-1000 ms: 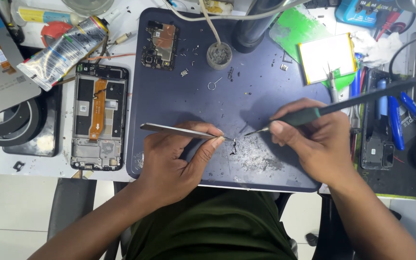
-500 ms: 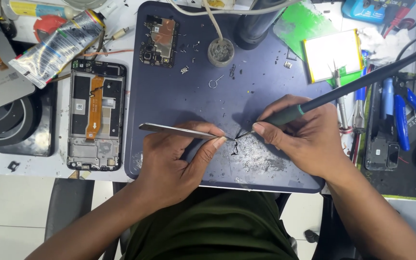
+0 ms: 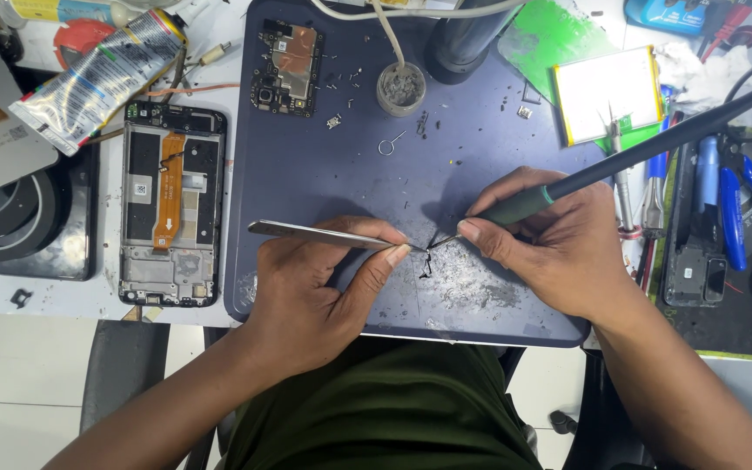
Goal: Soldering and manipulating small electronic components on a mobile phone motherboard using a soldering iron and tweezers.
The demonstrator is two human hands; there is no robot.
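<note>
My left hand (image 3: 319,292) sits at the lower centre of the frame, its fingers (image 3: 386,259) pinched on a pair of metal tweezers (image 3: 324,233) whose shank runs off to the left while the tips meet a tiny dark part (image 3: 426,261) on the mat. My right hand (image 3: 559,248) is just to the right of it, fingers (image 3: 480,235) clenched around the green grip of a soldering iron (image 3: 602,165), pen-style, with the black handle slanting away to the upper right of the frame. The iron's tip comes down at the same tiny part, so both tools meet at one spot in the middle of the frame (I cannot tell whether the tip actually touches it).

All of this rests on a dark blue work mat (image 3: 324,165), scuffed pale grey just right of the part. Further up the mat I see a small round tin (image 3: 400,87), a small wire ring (image 3: 387,144) below it, and a phone circuit board (image 3: 286,68) toward the upper left. Off the mat's left edge lies an opened phone frame (image 3: 171,218) with an orange flex strip, on the white surface (image 3: 10,348). Above it sits a crumpled tube (image 3: 102,74). In the upper right lies a white, yellow-edged battery (image 3: 609,94), with blue-handled pliers (image 3: 741,204) at the right edge.
</note>
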